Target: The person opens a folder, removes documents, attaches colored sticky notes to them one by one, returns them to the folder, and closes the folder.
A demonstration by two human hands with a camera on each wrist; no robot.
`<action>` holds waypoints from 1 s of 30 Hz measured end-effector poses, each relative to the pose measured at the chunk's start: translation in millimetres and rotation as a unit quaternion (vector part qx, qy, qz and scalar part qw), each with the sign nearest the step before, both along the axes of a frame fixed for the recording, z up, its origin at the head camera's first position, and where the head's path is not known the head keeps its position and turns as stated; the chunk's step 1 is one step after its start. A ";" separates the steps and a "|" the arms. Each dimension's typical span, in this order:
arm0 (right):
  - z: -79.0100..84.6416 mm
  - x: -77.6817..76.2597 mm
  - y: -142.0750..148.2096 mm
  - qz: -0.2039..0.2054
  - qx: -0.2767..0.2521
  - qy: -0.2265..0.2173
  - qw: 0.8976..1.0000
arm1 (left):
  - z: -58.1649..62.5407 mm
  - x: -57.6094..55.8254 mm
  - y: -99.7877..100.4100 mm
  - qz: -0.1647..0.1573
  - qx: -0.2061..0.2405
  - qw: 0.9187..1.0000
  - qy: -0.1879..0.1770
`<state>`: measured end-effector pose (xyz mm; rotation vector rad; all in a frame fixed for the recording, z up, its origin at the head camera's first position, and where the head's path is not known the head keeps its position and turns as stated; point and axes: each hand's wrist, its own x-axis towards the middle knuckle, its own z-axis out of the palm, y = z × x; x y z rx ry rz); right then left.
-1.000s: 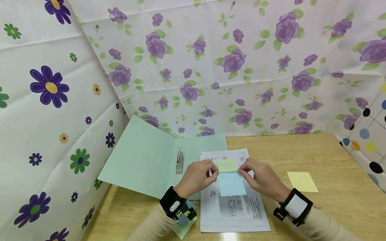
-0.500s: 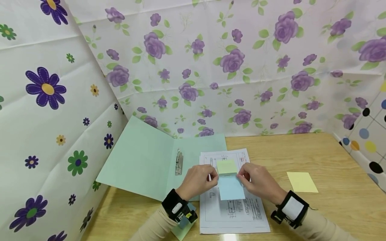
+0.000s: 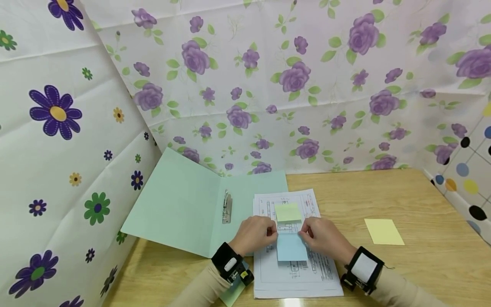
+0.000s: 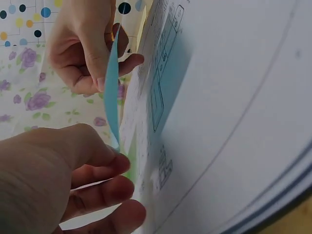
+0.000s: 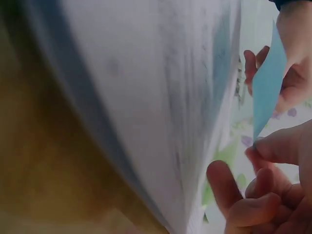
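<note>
Both my left hand [image 3: 254, 234] and right hand [image 3: 326, 238] pinched narrowly. Toward the desk's [image 3: 426, 251] far edge a green folder [image 3: 192, 204] lay open; a paper stack [image 3: 274, 279] overlapped it. Above the paper stack's middle I held a blue note [image 3: 292, 248] by its far corners.

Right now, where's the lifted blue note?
Low in the head view, right of centre: left hand and right hand hold the blue note over printed sheets.

Fingers [image 3: 273, 237] hide upper corners of the blue note [image 3: 292, 249]. The left sleeve [image 3: 203, 285], cropped at seven o'clock, covers part of a green note [image 3: 232, 295]. Print on the sheets [image 3: 299, 288] is illegibly small; the right wrist view's blurred dark band [image 5: 87, 109] at nine o'clock may be shadow.
</note>
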<state>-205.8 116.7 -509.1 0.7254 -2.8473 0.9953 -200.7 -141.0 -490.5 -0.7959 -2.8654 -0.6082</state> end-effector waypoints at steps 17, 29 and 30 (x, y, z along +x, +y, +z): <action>-3.2 -5.7 -9.0 -0.037 0.041 -0.040 0.998 | -6.3 -6.4 6.7 -0.009 -0.038 0.999 -0.001; 12.2 -12.8 -17.4 -0.023 0.113 -0.112 0.987 | -13.1 -12.5 15.2 -0.031 -0.059 0.997 0.029; 13.1 -13.0 -17.4 -0.024 0.118 -0.116 0.986 | -14.0 -12.9 14.9 -0.027 -0.054 0.998 0.020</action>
